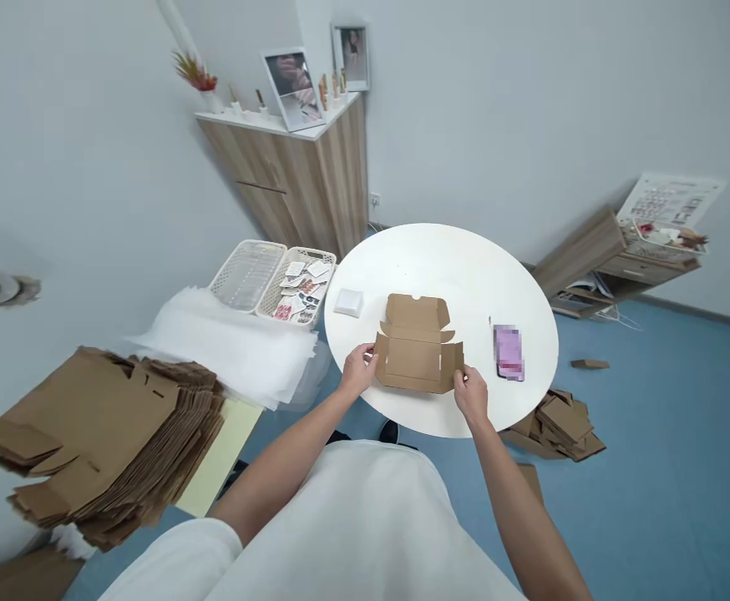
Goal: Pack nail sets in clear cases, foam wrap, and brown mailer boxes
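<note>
An unfolded brown cardboard box (413,359) lies over the near part of the round white table (440,259), its side flaps partly raised. My left hand (360,370) grips the flap at its left edge, fingers closed on it. At the right edge, my right hand (471,392) pinches the other side flap between thumb and fingers. Behind the left hand sits a small white square packet (348,302). To the right of the cardboard is a phone-like purple object (509,352), blurred by pixelation.
Left of me are a tall stack of flat cardboard boxes (108,426), white sheets (233,338) and a basket of small cards (302,288). Folded boxes (562,426) lie on the floor at right. A wooden cabinet (296,184) and a low shelf (590,259) stand by the walls.
</note>
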A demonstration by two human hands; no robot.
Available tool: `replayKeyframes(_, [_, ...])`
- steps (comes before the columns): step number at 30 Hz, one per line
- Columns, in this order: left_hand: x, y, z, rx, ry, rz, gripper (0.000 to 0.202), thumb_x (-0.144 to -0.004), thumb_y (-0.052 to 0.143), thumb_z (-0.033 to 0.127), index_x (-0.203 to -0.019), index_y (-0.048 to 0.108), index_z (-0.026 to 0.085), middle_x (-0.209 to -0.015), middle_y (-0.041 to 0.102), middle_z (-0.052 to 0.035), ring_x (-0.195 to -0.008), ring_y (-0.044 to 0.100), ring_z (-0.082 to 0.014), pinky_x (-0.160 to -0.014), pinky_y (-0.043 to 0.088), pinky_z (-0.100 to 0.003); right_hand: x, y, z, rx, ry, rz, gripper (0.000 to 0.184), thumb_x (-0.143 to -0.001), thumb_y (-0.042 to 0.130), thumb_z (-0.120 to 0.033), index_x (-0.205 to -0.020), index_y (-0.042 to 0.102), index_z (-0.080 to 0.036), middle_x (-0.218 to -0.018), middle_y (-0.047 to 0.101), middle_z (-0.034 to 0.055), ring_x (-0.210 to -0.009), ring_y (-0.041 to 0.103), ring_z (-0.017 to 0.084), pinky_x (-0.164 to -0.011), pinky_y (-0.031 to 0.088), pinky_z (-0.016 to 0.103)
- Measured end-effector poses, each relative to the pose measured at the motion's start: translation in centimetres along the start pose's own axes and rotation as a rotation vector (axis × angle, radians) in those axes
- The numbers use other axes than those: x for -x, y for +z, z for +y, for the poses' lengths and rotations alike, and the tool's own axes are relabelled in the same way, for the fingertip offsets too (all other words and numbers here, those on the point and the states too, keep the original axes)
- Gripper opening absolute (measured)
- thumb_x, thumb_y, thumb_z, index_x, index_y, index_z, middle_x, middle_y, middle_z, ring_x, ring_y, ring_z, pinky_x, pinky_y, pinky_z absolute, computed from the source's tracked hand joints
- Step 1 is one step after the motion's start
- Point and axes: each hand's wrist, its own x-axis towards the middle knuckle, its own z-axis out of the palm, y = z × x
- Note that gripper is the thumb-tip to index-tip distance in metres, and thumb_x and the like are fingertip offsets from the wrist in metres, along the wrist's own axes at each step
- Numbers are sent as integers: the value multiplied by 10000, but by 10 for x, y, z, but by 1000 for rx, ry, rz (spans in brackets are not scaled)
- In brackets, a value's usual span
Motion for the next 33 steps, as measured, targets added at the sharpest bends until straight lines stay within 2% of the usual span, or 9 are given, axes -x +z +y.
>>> replayKeyframes(7, [-22, 32, -4, -93, -40, -148, 236, -744, 493, 203, -965, 571, 180, -872, 620, -38, -664, 581, -122, -634, 478, -268, -5, 13, 34, -83, 68, -83, 360, -751, 317, -306, -988, 554, -174, -810, 565, 64, -699, 505, 186, -608, 368, 289])
replayKeyframes(12, [-33, 37, -12, -213, -63, -186, 319, -757, 476, 205, -1070, 503, 147, -974, 578, -89, -745, 590, -150, -707, 472, -308, -6, 24, 46, -107, 156, -114, 391, -739, 355, -331, -1048, 526, -163, -823, 565, 54, -734, 520, 184, -660, 396, 304])
replayKeyframes(14, [-33, 34, -12, -301, 21, -145, 451, -751, 504, 252, -1178, 415, 137, -1131, 491, -146, -936, 551, -208, -790, 443, -359, -5, 24, 48, -97, 178, -106, 450, -730, 400, -373, -1122, 479, -166, -892, 561, 67, -775, 522, 193, -688, 402, 318])
replayKeyframes(16, [-31, 28, -8, -391, 185, -154, 583, -718, 560, 336, -1234, 356, 159, -1266, 368, -168, -1147, 401, -273, -896, 361, -424, -4, 21, 50, -49, 181, -52, 555, -701, 463, -430, -1185, 424, -161, -1010, 534, 105, -886, 504, 227, -753, 391, 350])
replayKeyframes(18, [-28, 24, -4, -459, 369, -295, 608, -667, 612, 401, -1198, 405, 189, -1309, 330, -152, -1224, 287, -305, -964, 256, -470, -5, 17, 50, 28, 195, 27, 642, -675, 504, -477, -1213, 393, -146, -1122, 480, 150, -1024, 438, 279, -831, 350, 398])
replayKeyframes(21, [-28, 24, 0, -540, 529, -538, 621, -566, 682, 458, -1106, 487, 220, -1299, 363, -128, -1249, 223, -330, -993, 133, -514, -16, 13, 48, 106, 233, 85, 654, -686, 494, -495, -1224, 383, -140, -1195, 436, 170, -1123, 352, 322, -886, 292, 446])
replayKeyframes(23, [-30, 28, -1, -572, 574, -650, 658, -524, 710, 449, -1104, 488, 230, -1285, 386, -121, -1247, 229, -329, -999, 94, -517, -28, 11, 44, 105, 235, 75, 623, -707, 471, -486, -1226, 387, -151, -1198, 445, 156, -1122, 359, 317, -896, 283, 451])
replayKeyframes(26, [-32, 37, -7, -617, 591, -728, 715, -507, 731, 401, -1144, 451, 239, -1280, 392, -128, -1226, 275, -321, -1001, 60, -521, -51, 9, 38, 66, 206, 51, 553, -741, 429, -470, -1210, 417, -178, -1186, 474, 127, -1110, 391, 286, -911, 281, 451])
replayKeyframes(33, [-23, 55, -12, -690, 591, -708, 636, -584, 681, 247, -1161, 415, 211, -1268, 396, -142, -1213, 303, -299, -1000, 117, -491, -106, 7, 22, -174, 91, -183, 454, -774, 412, -384, -1193, 443, -214, -1207, 484, 81, -1020, 499, 197, -858, 384, 357])
